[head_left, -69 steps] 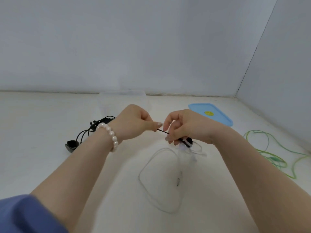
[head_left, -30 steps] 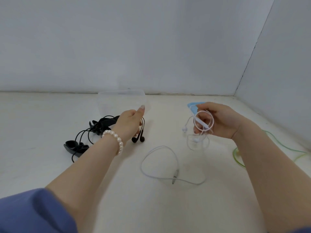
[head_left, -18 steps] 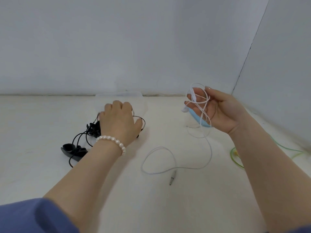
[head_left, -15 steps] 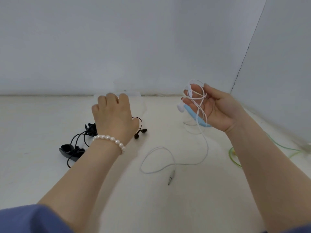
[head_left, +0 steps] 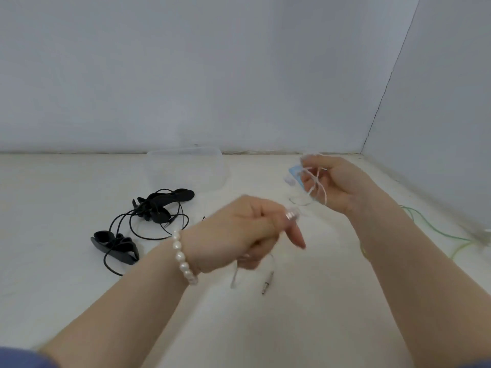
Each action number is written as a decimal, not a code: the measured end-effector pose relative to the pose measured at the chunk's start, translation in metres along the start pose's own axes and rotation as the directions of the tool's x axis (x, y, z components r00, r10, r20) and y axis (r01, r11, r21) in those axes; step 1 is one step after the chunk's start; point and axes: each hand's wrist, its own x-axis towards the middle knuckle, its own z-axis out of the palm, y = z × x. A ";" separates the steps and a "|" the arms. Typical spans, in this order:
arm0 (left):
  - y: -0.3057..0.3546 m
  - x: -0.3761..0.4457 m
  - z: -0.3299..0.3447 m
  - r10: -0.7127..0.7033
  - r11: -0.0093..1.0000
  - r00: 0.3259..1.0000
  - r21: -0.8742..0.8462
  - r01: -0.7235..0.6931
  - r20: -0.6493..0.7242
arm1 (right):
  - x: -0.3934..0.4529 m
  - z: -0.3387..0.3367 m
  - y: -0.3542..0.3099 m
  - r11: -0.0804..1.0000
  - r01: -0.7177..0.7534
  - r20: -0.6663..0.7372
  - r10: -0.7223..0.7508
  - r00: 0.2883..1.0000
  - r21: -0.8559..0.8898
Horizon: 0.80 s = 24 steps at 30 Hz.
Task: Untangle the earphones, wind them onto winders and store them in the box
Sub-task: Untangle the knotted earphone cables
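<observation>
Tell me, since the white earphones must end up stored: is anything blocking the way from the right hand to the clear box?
Nothing visible does. The right hand holds the white earphones raised above the table; the clear box sits open-topped to its left, with bare surface between them. The black earphones lie off that path.

Earphones in the right hand [head_left: 336, 185]: white [head_left: 316, 181]. Tangled earphones [head_left: 148, 221] on table: black. Cable [head_left: 435, 232] at right: green. Box [head_left: 186, 166]: clear. Lid [head_left: 295, 172]: light blue. Bracelet [head_left: 183, 258]: white pearl. Table [head_left: 53, 208]: off-white.
</observation>
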 end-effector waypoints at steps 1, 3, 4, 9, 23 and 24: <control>0.003 -0.002 -0.006 0.024 0.997 0.998 -0.066 -0.027 -0.051 | 0.001 -0.006 0.001 0.983 0.001 -0.055 -0.011 0.998 -0.185; 0.009 -0.004 -0.018 0.050 0.987 0.987 -0.144 -0.072 -0.152 | 0.001 -0.015 0.001 0.842 -0.041 -0.070 0.003 0.998 -0.538; 0.010 -0.006 -0.023 0.059 0.983 0.980 -0.160 -0.090 -0.188 | 0.000 -0.018 0.002 0.751 -0.076 -0.042 0.065 0.997 -0.656; 0.011 -0.007 -0.030 0.003 0.982 0.962 -0.179 -0.054 -0.273 | -0.012 -0.017 -0.005 0.157 -0.253 -0.197 0.304 0.932 -0.955; 0.009 -0.004 -0.045 0.017 0.850 0.943 -0.491 -0.189 -0.332 | -0.029 0.011 -0.004 0.664 0.165 0.498 0.351 0.793 -0.730; 0.009 -0.007 -0.053 0.045 0.781 0.927 -0.566 -0.265 -0.373 | -0.025 0.001 -0.004 0.710 0.125 0.464 0.307 0.831 -0.693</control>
